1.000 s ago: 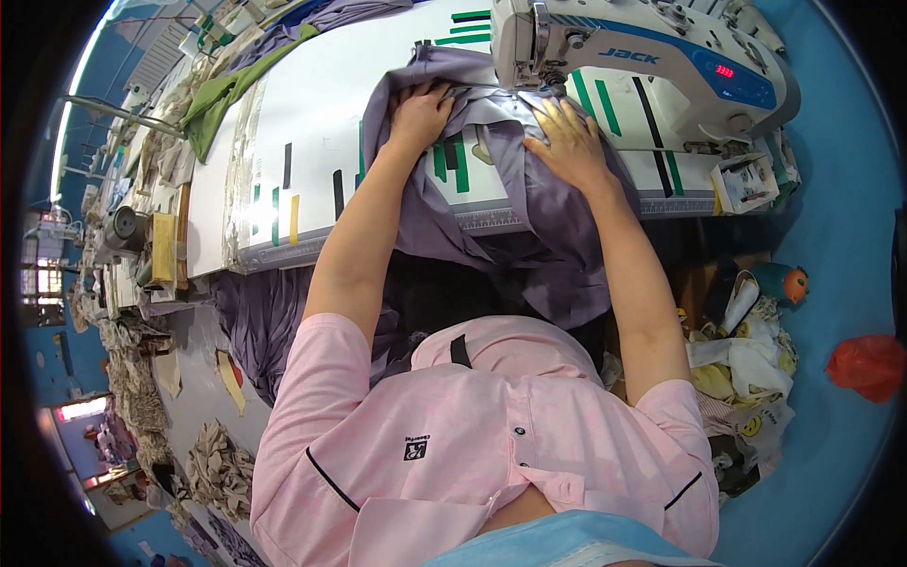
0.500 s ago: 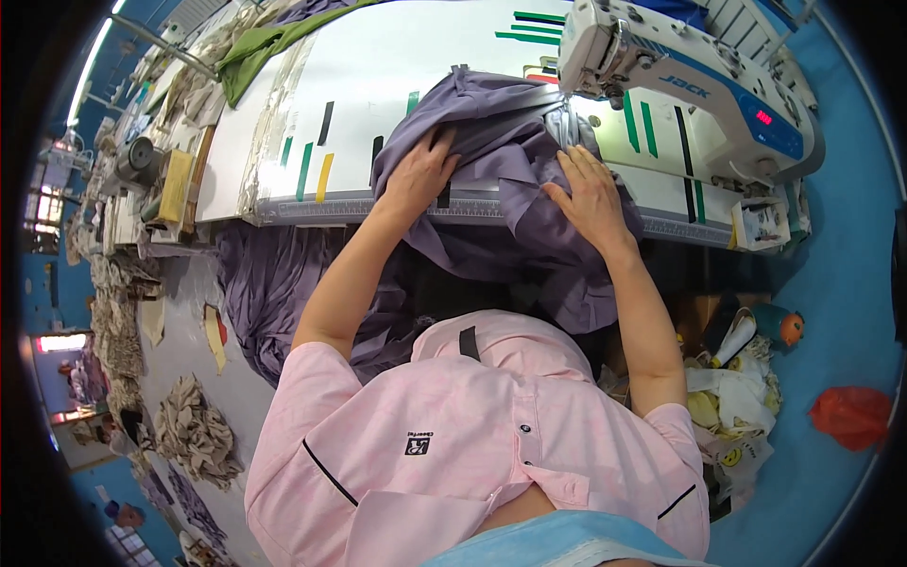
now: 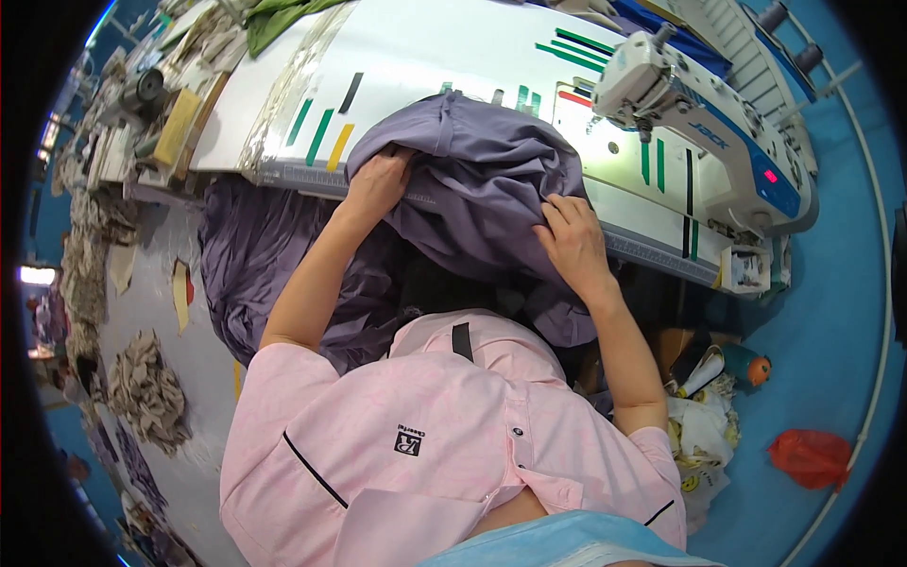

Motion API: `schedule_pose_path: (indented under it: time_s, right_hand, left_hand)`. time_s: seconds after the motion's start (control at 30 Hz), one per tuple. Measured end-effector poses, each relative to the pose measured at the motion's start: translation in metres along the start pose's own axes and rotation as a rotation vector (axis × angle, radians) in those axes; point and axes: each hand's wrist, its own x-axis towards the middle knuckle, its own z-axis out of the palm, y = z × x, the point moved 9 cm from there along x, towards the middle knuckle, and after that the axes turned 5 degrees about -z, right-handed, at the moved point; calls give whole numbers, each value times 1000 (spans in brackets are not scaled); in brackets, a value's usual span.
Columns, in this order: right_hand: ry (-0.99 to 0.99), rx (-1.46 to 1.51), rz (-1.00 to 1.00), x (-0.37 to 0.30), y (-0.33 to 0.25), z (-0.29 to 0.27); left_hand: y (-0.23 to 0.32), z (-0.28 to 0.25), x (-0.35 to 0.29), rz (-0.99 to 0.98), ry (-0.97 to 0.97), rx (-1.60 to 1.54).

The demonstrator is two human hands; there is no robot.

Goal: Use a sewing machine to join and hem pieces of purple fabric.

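Observation:
Purple cloth (image 3: 472, 142) lies bunched over the front of the white sewing table and hangs down toward my lap. My left hand (image 3: 380, 184) is closed on its left part, with the fingertips tucked under a fold. At the cloth's right edge, my right hand (image 3: 573, 238) grips the fabric with bent fingers, the thumb to the left. The sewing machine (image 3: 704, 128) stands right of the cloth, its needle area apart from the fabric. What lies under the folds is hidden.
A ruler strip (image 3: 652, 253) runs along the table's front edge. Coloured tape strips (image 3: 321, 137) mark the tabletop. More purple cloth (image 3: 255, 274) hangs at left. A small box (image 3: 746, 269) sits at the right corner. A red plastic bag (image 3: 810, 458) lies on the blue floor.
The cloth has come away from under the machine head, toward the left and nearer me. Both hands have moved nearer me, and my left fingers have gone from lying flat to curled. The view has shifted slightly.

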Motion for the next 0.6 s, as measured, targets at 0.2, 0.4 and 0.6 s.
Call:
schedule_pose_path:
  time_s: [0.2,0.4,0.6]
  right_hand:
    - [133,-31,-92,46,-43,-7]
    - [97,162,-37,59,-43,44]
    - [22,270,-21,59,-40,46]
  left_hand:
    - [30,-38,-6,-54,32,-167]
    - [-29,-59,23,-410,230,-789]
    - [18,-3,23,41,258,-17]
